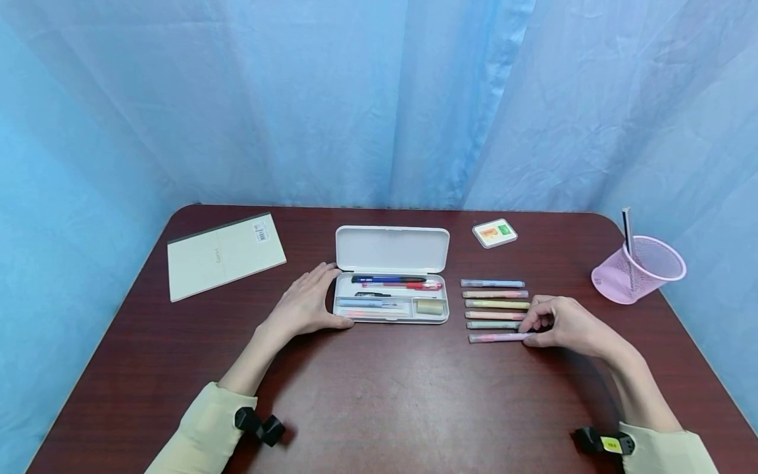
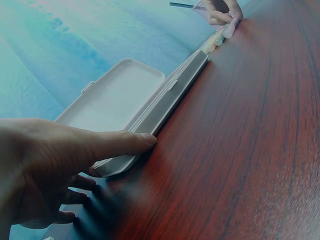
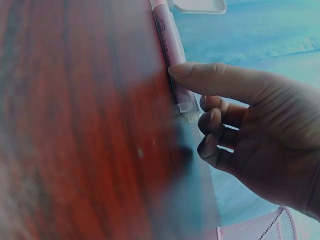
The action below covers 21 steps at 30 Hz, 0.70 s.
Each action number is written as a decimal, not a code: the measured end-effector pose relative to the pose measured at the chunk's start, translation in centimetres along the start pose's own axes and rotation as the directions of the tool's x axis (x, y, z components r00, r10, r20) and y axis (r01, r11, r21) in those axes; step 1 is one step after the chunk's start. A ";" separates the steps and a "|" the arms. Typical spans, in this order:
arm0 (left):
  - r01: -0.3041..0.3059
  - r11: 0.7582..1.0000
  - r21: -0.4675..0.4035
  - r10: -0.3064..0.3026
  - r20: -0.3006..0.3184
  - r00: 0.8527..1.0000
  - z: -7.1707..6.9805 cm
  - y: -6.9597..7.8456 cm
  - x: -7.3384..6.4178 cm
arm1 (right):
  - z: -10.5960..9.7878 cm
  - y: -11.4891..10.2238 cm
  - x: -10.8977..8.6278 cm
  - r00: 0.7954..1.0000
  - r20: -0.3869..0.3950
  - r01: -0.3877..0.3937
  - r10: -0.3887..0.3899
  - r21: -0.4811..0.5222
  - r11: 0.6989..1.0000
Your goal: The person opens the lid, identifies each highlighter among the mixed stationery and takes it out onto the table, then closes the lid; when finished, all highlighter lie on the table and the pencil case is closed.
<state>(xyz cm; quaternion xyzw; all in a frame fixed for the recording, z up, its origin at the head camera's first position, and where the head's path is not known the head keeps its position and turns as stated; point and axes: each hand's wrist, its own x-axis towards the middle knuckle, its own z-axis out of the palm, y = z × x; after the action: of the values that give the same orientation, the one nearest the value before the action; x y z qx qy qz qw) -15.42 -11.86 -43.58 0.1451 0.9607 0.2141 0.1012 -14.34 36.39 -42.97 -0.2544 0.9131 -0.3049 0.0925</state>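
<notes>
Pinching pink marker point(image 1: 494, 338) nr its R end: R hand point(image 1: 562, 322), fingers curled. Marker's frontmost of 6 markers point(image 1: 496, 304) on dark table point(image 1: 414, 401), R of open pencil case point(image 1: 392, 249). L hand point(image 1: 304, 306) unclenched, fingers approx. straight, thumb touching case's front L corner.

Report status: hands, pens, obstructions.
Right hand pinching the near pink pen, last in the row. Left hand touching open pencil case at its left end. Nothing visible between that pen and the case.
</notes>
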 end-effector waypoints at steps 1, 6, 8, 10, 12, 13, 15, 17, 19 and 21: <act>0.000 1.000 0.001 0.000 0.000 1.000 0.0 0.0 0.0 | 0.0 0.0 0.0 1.000 -0.002 -0.002 0.002 -0.003 1.000; 0.002 1.000 0.002 -0.002 0.001 1.000 0.0 0.0 0.1 | 0.0 0.0 0.0 1.000 -0.010 -0.012 0.012 -0.016 1.000; 0.001 1.000 0.001 -0.001 0.002 1.000 0.0 0.0 0.1 | 0.0 0.0 0.0 1.000 -0.012 -0.014 0.013 -0.021 1.000; 0.001 1.000 0.001 -0.001 0.003 1.000 0.0 0.0 0.1 | 0.0 0.0 0.0 1.000 -0.017 -0.015 0.015 -0.024 1.000; 0.001 1.000 0.000 -0.001 0.004 1.000 0.0 0.0 0.1 | -0.1 0.0 0.0 1.000 -0.021 -0.018 0.017 -0.028 0.999; 0.001 1.000 -0.001 -0.001 0.005 1.000 0.0 0.0 0.1 | -0.1 0.0 0.0 1.000 -0.023 -0.020 0.019 -0.029 0.999; 0.001 1.000 -0.001 -0.001 0.006 1.000 0.0 0.0 0.1 | -0.2 0.0 0.0 0.999 -0.024 -0.025 0.025 -0.026 0.999; 0.001 1.000 -0.002 -0.001 0.006 1.000 0.0 0.0 0.1 | -0.2 0.0 0.0 0.999 -0.023 -0.029 0.029 -0.027 0.999; 0.000 1.000 -0.001 0.000 0.005 1.000 0.0 0.0 0.1 | -0.3 0.0 0.0 0.999 -0.024 -0.039 0.039 -0.023 0.999; -0.001 1.000 -0.001 0.001 0.004 1.000 0.0 0.0 0.1 | -0.3 0.1 0.0 0.999 -0.023 -0.047 0.047 -0.026 0.999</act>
<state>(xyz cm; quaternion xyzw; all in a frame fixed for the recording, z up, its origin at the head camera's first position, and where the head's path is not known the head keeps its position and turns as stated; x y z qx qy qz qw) -15.51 -11.85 -43.64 0.1457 0.9603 0.2144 0.1032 -14.46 36.63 -42.77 -0.2307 0.9238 -0.2932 0.0860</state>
